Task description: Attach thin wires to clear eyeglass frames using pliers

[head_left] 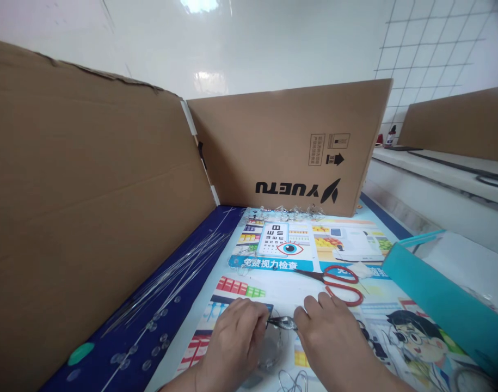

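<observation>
My left hand and my right hand are close together at the front of the table, both with fingers closed. Between them shows a short, dark, shiny metal tool, which looks like the narrow jaws of pliers. It comes out of my right fist and tapers to my left fingertips. What those left fingers pinch is hidden. Below the tool a thin strand with clear beads loops down. Nearer me lies a coil of silvery wire. Red-handled scissors lie just beyond my right hand.
Cardboard panels stand at the back and left. Clear thin strands and loose beads lie on the blue left strip, near a green oval piece. Clear, wiry pieces line the back. At right stands a turquoise box.
</observation>
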`<state>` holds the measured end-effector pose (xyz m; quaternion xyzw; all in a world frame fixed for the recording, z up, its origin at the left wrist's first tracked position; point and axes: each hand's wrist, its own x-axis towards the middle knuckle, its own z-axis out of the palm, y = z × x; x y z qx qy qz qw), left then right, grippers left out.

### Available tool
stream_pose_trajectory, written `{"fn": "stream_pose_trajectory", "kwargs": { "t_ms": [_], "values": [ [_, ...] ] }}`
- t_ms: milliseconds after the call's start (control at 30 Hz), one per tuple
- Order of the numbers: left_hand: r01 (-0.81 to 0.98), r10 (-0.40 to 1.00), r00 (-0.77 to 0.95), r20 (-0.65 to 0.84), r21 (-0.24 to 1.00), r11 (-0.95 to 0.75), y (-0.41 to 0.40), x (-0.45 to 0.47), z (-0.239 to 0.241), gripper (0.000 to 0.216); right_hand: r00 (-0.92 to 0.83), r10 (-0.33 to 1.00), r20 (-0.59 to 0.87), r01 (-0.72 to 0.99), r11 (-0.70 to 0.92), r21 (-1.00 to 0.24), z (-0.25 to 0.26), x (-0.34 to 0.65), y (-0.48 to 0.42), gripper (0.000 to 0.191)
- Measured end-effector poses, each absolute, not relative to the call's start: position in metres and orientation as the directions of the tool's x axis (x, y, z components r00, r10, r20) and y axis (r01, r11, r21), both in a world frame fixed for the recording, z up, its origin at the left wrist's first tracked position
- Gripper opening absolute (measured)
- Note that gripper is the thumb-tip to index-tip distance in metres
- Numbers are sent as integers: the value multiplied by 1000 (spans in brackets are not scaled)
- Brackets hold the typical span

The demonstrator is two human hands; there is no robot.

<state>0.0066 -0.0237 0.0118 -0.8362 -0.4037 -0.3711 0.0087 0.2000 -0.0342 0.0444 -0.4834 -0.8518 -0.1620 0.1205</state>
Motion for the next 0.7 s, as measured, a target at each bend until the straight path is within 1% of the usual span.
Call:
{"fn": "stream_pose_trajectory", "kwargs": {
  "t_ms": [300, 433, 567, 700],
  "values": [
    [684, 679, 380, 628, 304, -663, -23, 6, 11, 17, -518, 771, 371, 852, 501, 149, 44, 201, -35, 17],
    [691, 688, 367, 627, 312, -653, -23, 6, 12, 18, -517, 775, 365, 853, 504, 138, 42, 202, -33, 15],
    [684, 697, 348, 627, 338, -646, -23, 6, 13, 18, -497, 799, 339, 861, 501, 82, 39, 204, -29, 12],
    [682, 703, 349, 620, 346, -644, -22, 5, 12, 17, -469, 843, 263, 872, 489, -11, 41, 206, -27, 8]
  ]
}}
